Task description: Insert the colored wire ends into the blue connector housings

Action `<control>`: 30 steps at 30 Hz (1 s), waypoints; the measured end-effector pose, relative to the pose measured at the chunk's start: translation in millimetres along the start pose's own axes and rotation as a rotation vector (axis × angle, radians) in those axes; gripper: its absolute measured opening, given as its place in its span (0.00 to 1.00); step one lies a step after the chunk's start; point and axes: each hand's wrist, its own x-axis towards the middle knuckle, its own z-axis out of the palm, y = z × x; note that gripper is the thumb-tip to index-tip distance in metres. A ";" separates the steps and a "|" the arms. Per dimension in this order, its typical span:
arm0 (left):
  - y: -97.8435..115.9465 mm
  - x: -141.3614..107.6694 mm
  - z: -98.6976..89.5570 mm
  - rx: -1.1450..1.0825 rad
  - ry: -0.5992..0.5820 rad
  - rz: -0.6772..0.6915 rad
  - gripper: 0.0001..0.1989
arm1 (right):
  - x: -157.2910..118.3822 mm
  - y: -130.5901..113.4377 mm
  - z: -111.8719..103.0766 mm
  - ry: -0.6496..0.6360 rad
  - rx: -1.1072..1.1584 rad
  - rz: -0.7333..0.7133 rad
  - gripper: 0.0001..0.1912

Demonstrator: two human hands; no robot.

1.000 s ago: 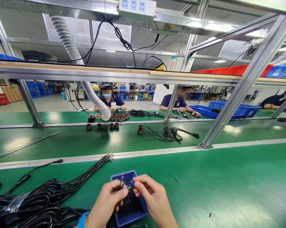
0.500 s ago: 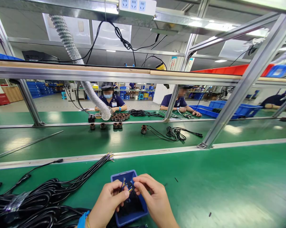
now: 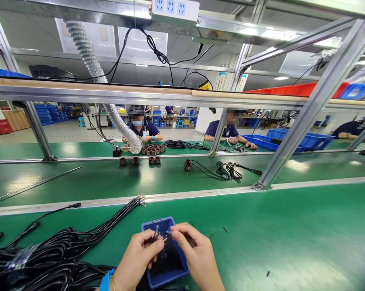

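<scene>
My left hand (image 3: 141,252) is closed on the stripped end of a cable, whose thin yellow, blue and dark wires (image 3: 156,233) stick out past the thumb and fingers. Thumb and forefinger of my right hand (image 3: 196,250) are pinched together close to the wire ends; what they hold is too small to make out. Both hands are above a blue plastic bin (image 3: 182,260), which has small dark pieces (image 3: 170,260) inside it. To the left lies a bundle of black cables (image 3: 61,242), with coloured wire ends fanned out at its far tip.
Metal frame posts (image 3: 309,105) rise from the green bench. Beyond the ledge, a green belt carries several copper-wound stators (image 3: 154,160) and a coiled black cable (image 3: 229,170). Two co-workers (image 3: 221,128) sit opposite. A silver flexible duct (image 3: 114,115) hangs down. Small black scraps (image 3: 267,273) dot the bench.
On the belt, the stators and the coiled cable have shifted slightly to the right. My hands have stayed almost in place, with the wires slightly turned.
</scene>
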 end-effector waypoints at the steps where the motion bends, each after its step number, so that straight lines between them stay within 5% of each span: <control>1: 0.2 -0.2 0.2 -0.003 0.000 -0.002 0.23 | 0.4 -0.8 -0.3 -0.017 -0.016 -0.027 0.07; 23: -7.9 4.1 -1.0 -0.034 -0.018 0.012 0.27 | 3.0 3.5 0.2 -0.139 -0.224 -0.199 0.11; 30: -8.8 6.3 -1.2 -0.069 0.018 0.030 0.25 | 5.3 -1.4 -13.4 -0.229 -0.601 -0.561 0.14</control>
